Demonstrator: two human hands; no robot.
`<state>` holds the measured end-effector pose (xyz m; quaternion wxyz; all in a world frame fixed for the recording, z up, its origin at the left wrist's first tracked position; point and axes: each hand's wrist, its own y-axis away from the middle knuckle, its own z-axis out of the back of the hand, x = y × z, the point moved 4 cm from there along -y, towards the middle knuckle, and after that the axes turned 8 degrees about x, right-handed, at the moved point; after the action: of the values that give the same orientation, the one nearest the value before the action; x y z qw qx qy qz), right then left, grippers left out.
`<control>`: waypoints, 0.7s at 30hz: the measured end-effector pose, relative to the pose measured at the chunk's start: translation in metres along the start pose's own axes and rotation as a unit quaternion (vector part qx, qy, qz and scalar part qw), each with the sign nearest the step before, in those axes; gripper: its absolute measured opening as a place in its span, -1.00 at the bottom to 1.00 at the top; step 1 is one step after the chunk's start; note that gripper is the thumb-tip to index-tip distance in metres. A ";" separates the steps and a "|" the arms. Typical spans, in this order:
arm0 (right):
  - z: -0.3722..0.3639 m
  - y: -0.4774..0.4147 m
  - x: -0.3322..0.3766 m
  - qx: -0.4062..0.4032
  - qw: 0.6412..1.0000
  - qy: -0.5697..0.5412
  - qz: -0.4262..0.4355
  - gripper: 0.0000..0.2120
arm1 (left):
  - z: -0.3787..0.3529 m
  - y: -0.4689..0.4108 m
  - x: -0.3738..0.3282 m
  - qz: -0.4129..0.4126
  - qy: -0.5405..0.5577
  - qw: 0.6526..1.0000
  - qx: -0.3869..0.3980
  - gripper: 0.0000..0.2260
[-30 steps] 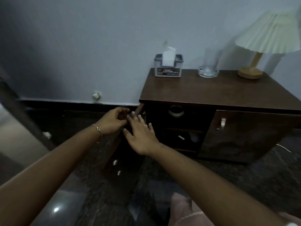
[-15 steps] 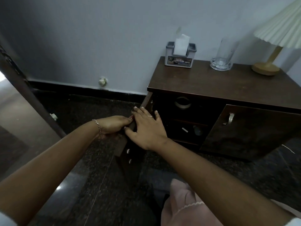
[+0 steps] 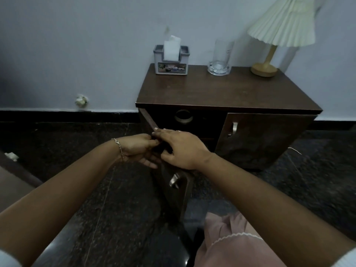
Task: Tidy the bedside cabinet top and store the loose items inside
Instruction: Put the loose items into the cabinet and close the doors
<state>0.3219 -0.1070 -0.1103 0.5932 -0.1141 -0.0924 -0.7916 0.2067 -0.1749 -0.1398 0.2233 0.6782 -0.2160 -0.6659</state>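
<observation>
Wood cabinet door [image 3: 170,201]: looks stiff, hinged, probably light; swings from top edge or metal handle [image 3: 174,181]; edge gripped by left hand [image 3: 137,149], pressed by flat-fingered right hand [image 3: 184,149].

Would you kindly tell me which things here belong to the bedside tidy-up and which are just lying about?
Job: cabinet top; open left door, with left hand and right hand at its top edge; tissue box; glass; ring-shaped item inside.
Lying about: lamp; closed right door; pale lump on the wall.
</observation>
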 end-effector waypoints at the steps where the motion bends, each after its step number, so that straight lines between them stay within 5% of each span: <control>1: 0.005 0.003 -0.007 -0.011 1.000 0.018 -0.009 -0.39 | -0.005 -0.006 -0.005 0.001 0.012 1.000 -0.006 -0.77; 14: 0.032 0.015 -0.088 -0.117 0.970 0.152 -0.151 -0.62 | -0.048 -0.080 -0.053 -0.005 0.163 0.975 -0.151 -0.58; 21: 0.045 0.010 -0.127 -0.179 0.942 0.155 -0.237 -0.53 | -0.048 -0.102 -0.073 -0.062 0.273 0.942 -0.186 -0.59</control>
<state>0.3694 0.0194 -0.1043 0.3648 -0.0691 0.1193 -0.9208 0.2524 -0.0489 -0.1398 0.3545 0.7921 0.0232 -0.4964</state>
